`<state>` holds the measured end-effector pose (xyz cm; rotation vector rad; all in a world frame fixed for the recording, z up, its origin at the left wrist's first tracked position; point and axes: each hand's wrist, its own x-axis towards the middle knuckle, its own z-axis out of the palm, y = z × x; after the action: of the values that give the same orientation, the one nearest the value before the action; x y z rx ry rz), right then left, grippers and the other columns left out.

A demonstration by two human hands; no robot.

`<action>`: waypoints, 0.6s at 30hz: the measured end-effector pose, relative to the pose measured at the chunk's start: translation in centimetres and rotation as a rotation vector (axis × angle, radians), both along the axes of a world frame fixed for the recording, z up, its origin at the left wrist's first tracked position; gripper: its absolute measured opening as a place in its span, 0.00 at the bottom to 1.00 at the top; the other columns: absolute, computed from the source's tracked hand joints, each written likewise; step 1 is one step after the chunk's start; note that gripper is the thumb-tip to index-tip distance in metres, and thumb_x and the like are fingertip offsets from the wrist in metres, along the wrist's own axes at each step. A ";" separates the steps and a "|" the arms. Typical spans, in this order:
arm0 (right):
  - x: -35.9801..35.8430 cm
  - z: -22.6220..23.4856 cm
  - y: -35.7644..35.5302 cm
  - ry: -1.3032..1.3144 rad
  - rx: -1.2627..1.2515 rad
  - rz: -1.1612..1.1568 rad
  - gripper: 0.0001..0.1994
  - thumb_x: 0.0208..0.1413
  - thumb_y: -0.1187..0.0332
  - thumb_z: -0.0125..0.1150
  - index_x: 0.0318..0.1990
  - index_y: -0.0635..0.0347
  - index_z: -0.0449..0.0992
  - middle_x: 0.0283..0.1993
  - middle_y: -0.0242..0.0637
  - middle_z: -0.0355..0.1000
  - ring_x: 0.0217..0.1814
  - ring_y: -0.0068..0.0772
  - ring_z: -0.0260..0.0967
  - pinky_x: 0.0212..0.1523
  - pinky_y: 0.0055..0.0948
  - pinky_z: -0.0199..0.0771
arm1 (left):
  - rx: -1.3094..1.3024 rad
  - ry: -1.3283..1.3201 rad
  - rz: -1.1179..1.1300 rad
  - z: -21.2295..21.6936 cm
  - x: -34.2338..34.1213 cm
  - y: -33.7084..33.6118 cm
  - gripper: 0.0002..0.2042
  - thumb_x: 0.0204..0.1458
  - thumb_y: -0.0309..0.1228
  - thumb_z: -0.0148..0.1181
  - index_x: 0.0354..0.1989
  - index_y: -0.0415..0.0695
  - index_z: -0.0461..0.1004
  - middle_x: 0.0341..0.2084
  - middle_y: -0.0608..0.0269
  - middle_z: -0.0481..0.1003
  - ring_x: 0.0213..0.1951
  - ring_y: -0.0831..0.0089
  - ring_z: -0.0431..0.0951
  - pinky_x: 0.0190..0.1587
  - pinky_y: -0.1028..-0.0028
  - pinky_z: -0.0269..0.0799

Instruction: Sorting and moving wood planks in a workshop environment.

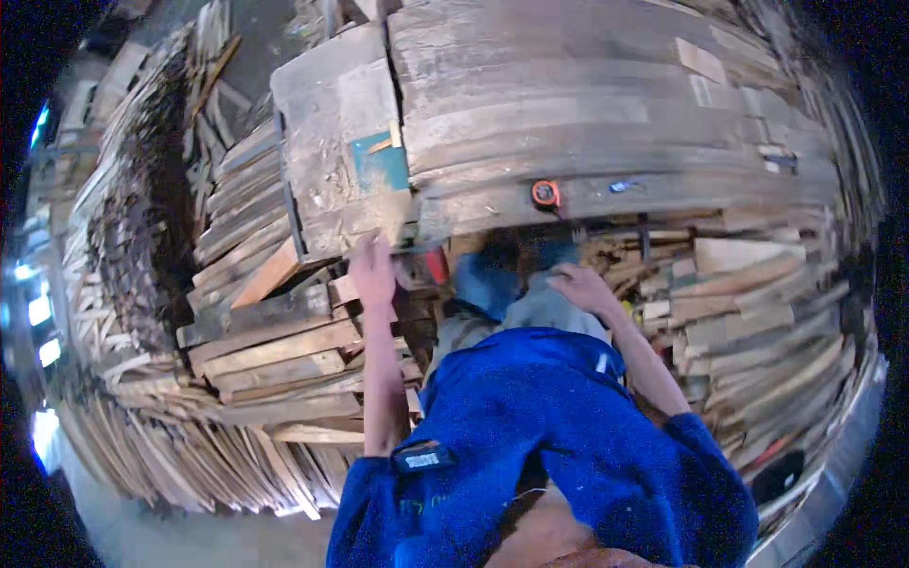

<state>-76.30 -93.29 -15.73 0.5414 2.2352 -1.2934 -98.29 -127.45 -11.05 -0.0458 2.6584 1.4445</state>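
Note:
My left hand (372,273) is at the near edge of the bench, by the corner of the worn board (336,213). Its fingers point away from me with the thumb apart, slightly blurred, and nothing shows in them. A red object (436,266) is just right of it, below the bench edge. Over my trouser leg, my right hand (582,287) hangs with loosely bent fingers and no visible object. An orange and black tape measure (545,195) lies on the bench top ahead of it, with a small blue item (620,186) farther right.
The wooden bench (530,123) spans the far side. On its left part is a dusty teal plate (381,163) with a small wood piece. Stacked boards (284,364) rise at my left, more timber (757,322) at my right. An angled plank end (268,275) juts near the bench corner.

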 end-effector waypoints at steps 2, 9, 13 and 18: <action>-1.6 -0.9 3.1 -0.019 0.033 0.011 0.29 0.56 0.45 0.60 0.54 0.61 0.77 0.47 0.50 0.79 0.51 0.48 0.77 0.54 0.40 0.74 | -0.026 -0.032 0.018 -1.2 -2.3 2.8 0.17 0.57 0.33 0.60 0.50 0.34 0.75 0.36 0.57 0.80 0.40 0.70 0.79 0.48 0.73 0.72; -2.3 -4.4 16.3 -0.153 0.093 -0.086 0.23 0.58 0.47 0.58 0.49 0.58 0.79 0.44 0.50 0.79 0.49 0.48 0.77 0.49 0.40 0.75 | -0.427 -0.142 -0.180 -6.5 -9.5 7.8 0.23 0.57 0.45 0.57 0.51 0.39 0.76 0.43 0.44 0.79 0.48 0.52 0.79 0.52 0.62 0.72; -0.3 -6.4 22.1 -0.159 0.168 -0.181 0.22 0.59 0.48 0.58 0.48 0.58 0.79 0.38 0.51 0.79 0.43 0.47 0.78 0.44 0.42 0.76 | -0.644 -0.125 -0.409 -7.8 -6.4 6.8 0.20 0.58 0.47 0.53 0.44 0.41 0.77 0.41 0.43 0.78 0.46 0.43 0.77 0.49 0.51 0.71; 2.9 -9.9 22.8 -0.075 0.259 -0.447 0.23 0.58 0.46 0.58 0.42 0.59 0.80 0.31 0.47 0.78 0.32 0.40 0.78 0.37 0.37 0.75 | -0.962 -0.384 -0.524 -4.9 -3.3 6.2 0.24 0.57 0.54 0.52 0.45 0.45 0.78 0.42 0.47 0.79 0.48 0.47 0.78 0.51 0.54 0.71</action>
<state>-73.44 -70.53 -25.62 1.2206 2.3118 -1.1585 -101.61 -121.25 -15.92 0.2417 2.4810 -0.0445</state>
